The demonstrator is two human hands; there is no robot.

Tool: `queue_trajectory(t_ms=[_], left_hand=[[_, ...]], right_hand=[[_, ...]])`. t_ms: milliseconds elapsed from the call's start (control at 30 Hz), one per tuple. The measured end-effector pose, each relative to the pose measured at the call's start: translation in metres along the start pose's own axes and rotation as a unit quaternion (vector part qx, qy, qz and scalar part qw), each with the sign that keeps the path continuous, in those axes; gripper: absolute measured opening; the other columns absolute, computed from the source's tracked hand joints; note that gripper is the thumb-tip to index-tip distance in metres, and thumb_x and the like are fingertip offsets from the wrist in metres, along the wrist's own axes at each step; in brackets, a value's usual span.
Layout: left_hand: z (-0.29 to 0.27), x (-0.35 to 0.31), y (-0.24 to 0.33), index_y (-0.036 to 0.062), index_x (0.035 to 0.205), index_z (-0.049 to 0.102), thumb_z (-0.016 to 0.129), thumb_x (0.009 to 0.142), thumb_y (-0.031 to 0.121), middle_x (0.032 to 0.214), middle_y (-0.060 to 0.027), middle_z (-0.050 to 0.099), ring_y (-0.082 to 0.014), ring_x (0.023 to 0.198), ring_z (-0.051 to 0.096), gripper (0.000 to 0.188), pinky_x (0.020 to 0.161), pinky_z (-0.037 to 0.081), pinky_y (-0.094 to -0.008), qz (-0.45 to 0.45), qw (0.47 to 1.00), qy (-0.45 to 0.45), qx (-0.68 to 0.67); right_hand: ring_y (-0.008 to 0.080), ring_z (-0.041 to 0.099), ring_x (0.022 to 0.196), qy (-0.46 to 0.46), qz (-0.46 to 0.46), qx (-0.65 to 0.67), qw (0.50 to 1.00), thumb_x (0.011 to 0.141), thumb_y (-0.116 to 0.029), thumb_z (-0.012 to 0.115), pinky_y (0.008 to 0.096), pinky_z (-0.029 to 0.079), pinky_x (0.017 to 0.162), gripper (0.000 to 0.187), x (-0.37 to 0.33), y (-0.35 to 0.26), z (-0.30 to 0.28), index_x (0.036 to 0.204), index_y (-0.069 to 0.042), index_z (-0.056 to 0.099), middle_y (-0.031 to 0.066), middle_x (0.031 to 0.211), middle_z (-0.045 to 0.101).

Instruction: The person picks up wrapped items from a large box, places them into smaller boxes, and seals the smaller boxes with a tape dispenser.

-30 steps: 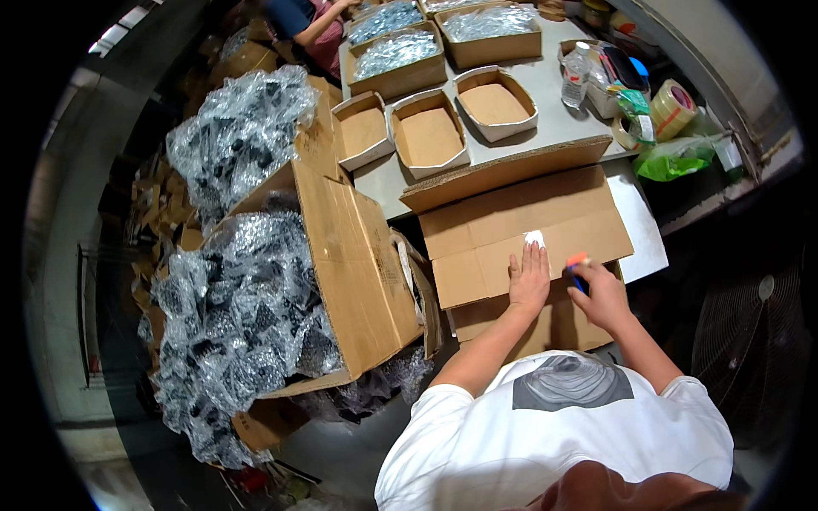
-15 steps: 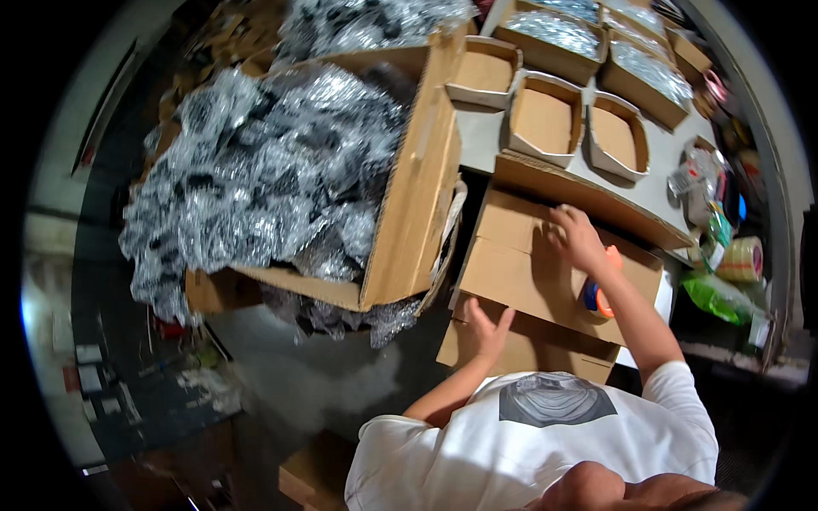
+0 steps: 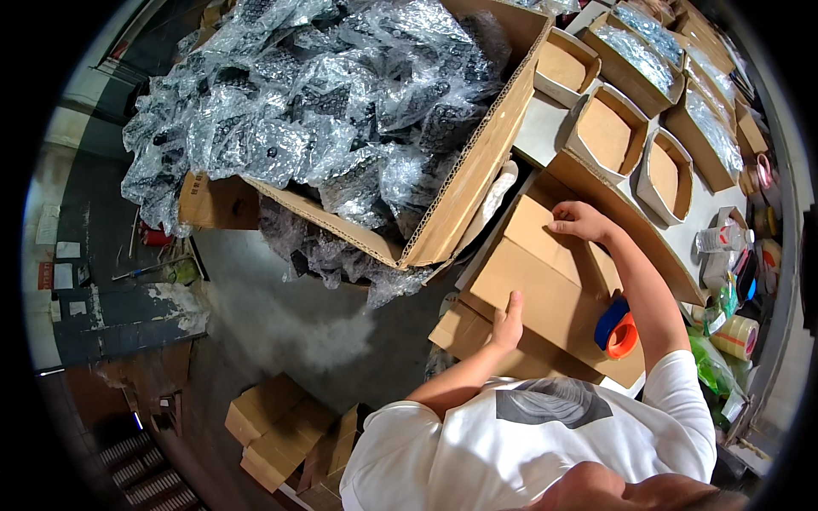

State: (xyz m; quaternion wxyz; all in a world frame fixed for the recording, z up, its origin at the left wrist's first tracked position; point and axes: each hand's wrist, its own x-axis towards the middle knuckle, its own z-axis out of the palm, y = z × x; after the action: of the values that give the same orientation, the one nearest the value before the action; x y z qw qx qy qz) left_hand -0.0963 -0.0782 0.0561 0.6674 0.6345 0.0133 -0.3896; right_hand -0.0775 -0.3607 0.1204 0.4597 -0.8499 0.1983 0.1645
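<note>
The left hand (image 3: 509,322) is pressing flat, fingers together, on the near edge of the big brown box (image 3: 545,289). The right hand (image 3: 578,220) is lying open on its far corner. Both seem to be holding it steady. The box is sitting on the table edge, its long side running from near-left to far-right. A tape roll (image 3: 617,329) is resting on it.

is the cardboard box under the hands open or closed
Closed. The box's top flaps lie flat, forming a level surface; the left hand and right hand press on it, and a tape dispenser rests on top.
</note>
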Motion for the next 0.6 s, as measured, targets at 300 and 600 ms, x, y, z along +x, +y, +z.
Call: queue_trajectory(t_ms=[300,600], left_hand=[[-0.038,-0.001,-0.003,-0.0123,0.114,0.049,0.050,0.087,0.058,0.114,-0.0193,0.055,-0.0223,0.105,0.051,0.075,0.089,0.042,-0.0334,-0.121,0.981,0.149,0.032],[-0.036,0.007,-0.004,-0.0016,0.138,0.021,0.063,0.084,0.034,0.135,-0.0269,0.033,-0.0342,0.122,0.036,0.077,0.101,0.030,-0.0448,0.097,0.957,0.241,0.131]], right_hand=[[0.0087,0.048,0.084,-0.114,-0.052,0.211,0.969,0.079,-0.028,0.074,0.0254,0.041,0.074,0.040,0.030,-0.020,0.041,0.101,-0.005,0.049,-0.0009,0.088,0.053],[0.0194,0.057,0.081,0.002,-0.050,0.004,0.999,0.083,-0.016,0.062,0.0312,0.046,0.072,0.026,0.044,-0.011,0.049,0.102,-0.004,0.050,0.0076,0.089,0.058]])
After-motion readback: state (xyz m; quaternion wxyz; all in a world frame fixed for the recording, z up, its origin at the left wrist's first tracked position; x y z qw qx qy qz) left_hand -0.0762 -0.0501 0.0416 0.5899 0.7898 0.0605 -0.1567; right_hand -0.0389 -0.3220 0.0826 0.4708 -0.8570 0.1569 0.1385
